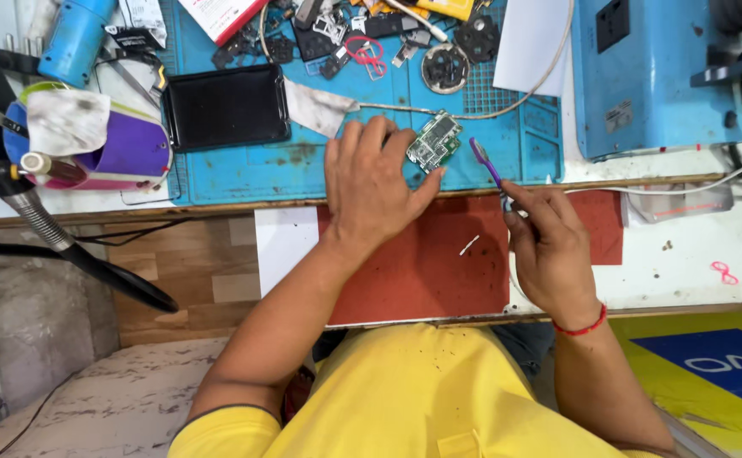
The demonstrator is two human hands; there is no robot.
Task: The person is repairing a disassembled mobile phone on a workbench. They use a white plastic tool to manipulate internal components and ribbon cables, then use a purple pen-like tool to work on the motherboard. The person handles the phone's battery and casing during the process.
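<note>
- Circuit board (435,142), small & green, lies tilted on blue work mat (243,174), near its front edge, right of centre.
- Left hand (374,182) rests palm-down on mat, fingers together & stretched fwd; fingertips touch board's left side, thumb reaches under its near corner.
- Right hand (551,246) pinches purple toothbrush (486,163) by handle, fingers curled round it; bristle end points up-left, just right of board, close to but apparently not touching it.
- Red thread bracelet (583,327) on right wrist.
- Red mat (422,263) on lower shelf under both hands; small white stick (469,245) lies on it btw the hands.
- Black tray (226,107) on blue mat, left of left hand; crumpled grey-white cloth (318,107) btw tray & hand.
- Far side of mat: loose black parts, round metal ring (445,68), pink tweezers-like bit (365,54) – too small to tell exactly.
- White cable (506,106) curves across mat beyond board.
- Blue machine (642,76) at far right.
- Purple & blue tape rolls (120,148) at far left, stained rag on top.
- Yellow shirt (413,399) at near edge.
</note>
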